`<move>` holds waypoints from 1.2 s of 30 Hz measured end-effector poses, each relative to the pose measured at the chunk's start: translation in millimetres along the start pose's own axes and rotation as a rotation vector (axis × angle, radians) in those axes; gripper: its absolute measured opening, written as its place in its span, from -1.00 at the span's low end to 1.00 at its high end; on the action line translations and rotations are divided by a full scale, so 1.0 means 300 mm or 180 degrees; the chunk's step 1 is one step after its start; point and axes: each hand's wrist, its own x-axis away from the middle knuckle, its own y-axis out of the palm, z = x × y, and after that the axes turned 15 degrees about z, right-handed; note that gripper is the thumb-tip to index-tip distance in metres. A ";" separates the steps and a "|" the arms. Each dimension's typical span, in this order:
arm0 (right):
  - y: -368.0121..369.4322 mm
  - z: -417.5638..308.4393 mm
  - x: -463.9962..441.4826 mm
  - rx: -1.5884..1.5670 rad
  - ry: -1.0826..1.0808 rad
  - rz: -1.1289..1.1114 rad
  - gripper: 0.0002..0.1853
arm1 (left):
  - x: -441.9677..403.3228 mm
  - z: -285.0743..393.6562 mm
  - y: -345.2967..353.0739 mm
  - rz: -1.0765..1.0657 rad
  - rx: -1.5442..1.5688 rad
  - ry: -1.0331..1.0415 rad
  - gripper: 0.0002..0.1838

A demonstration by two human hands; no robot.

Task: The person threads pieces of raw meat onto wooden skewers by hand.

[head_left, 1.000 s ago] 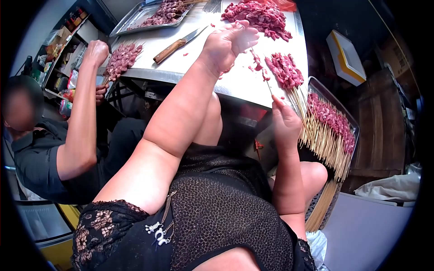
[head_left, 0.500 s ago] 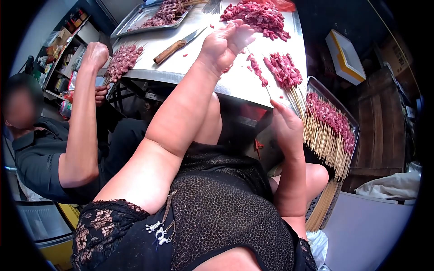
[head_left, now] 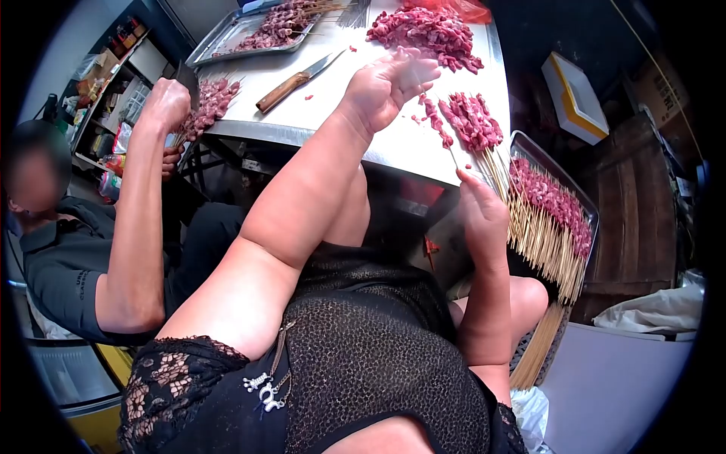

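Note:
My right hand (head_left: 484,219) pinches the lower end of a thin wooden skewer (head_left: 454,158). Small pieces of red meat (head_left: 435,119) are threaded along that skewer, which slants up and left over the metal table (head_left: 393,148). By its upper tip is my left hand (head_left: 384,87), palm turned up and fingers stretched out, slightly blurred; no item shows clearly in it. Just right of the held skewer lies a bundle of loaded skewers (head_left: 473,122). A large heap of raw meat strips (head_left: 427,36) sits beyond my left hand.
A tray of loaded skewers (head_left: 552,200) stands at the right, above bare sticks (head_left: 538,344). A wooden-handled knife (head_left: 283,91) lies on the table near another meat tray (head_left: 227,47). At left, a co-worker's raised fist (head_left: 165,106) is near more skewers (head_left: 212,104).
My left hand has moved slightly down and right, its fingers now more stretched out. The held skewer has shifted a little. A dark blade now shows by the co-worker's raised fist.

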 end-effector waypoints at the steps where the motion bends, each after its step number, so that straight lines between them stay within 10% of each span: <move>1: 0.001 -0.002 0.001 0.0001 0.0000 -0.0001 -0.78 | 0.011 0.000 0.010 0.0009 -0.0003 0.0041 -0.78; 7: 0.034 0.008 -0.002 0.0046 -0.0575 0.0132 -0.78 | 0.002 0.000 0.003 -0.0219 0.0181 -0.0068 -0.75; 12: 0.054 -0.002 -0.008 -0.1225 0.1509 -0.0369 -0.76 | 0.001 -0.012 0.004 -0.0466 0.0226 -0.0014 -0.76; 21: 0.069 0.001 -0.044 -0.1624 0.1368 -0.0294 -0.73 | -0.071 -0.001 -0.072 -0.1164 -0.0007 -0.0453 -0.60; 24: 0.060 -0.011 -0.039 -0.1581 0.1268 -0.0186 -0.73 | -0.095 0.096 -0.112 0.0042 -0.0181 0.0426 -0.60; 27: 0.043 -0.008 -0.035 -0.1609 0.1258 -0.0223 -0.72 | -0.141 0.172 -0.174 0.1022 -0.1713 0.1090 -0.64; 36: 0.002 -0.014 -0.029 -0.1494 0.1260 -0.0069 -0.71 | -0.253 0.160 -0.233 0.0915 -0.4792 0.1708 -0.72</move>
